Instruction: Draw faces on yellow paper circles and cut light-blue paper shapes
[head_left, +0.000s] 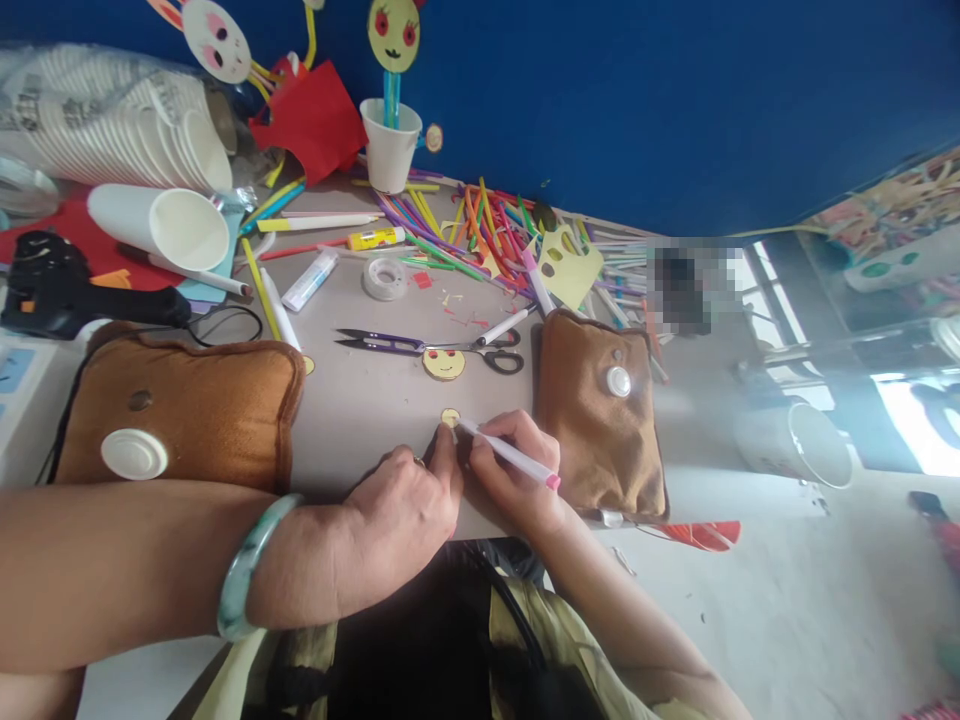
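Between my hands a small round yellow paper piece (450, 415) lies on the grey table. The fingers of my left hand (397, 510) are curled and press its near edge down. A white marker pen (521, 461) with a pink end is gripped in my right hand (517, 470), its tip touching or just beside the paper piece. Just beyond lies a larger yellow paper face (443, 364) with red eyes, partly under dark-handled scissors (427, 343). My fingers hide part of the small piece.
Brown cushioned pads (195, 400) flank the work spot, the right pad (600, 425) close to my right hand. Behind are a tape roll (385, 279), a glue stick (376, 238), colourful pipe cleaners (480, 225) and a paper cup (391, 150). A black glue gun (82, 290) lies left.
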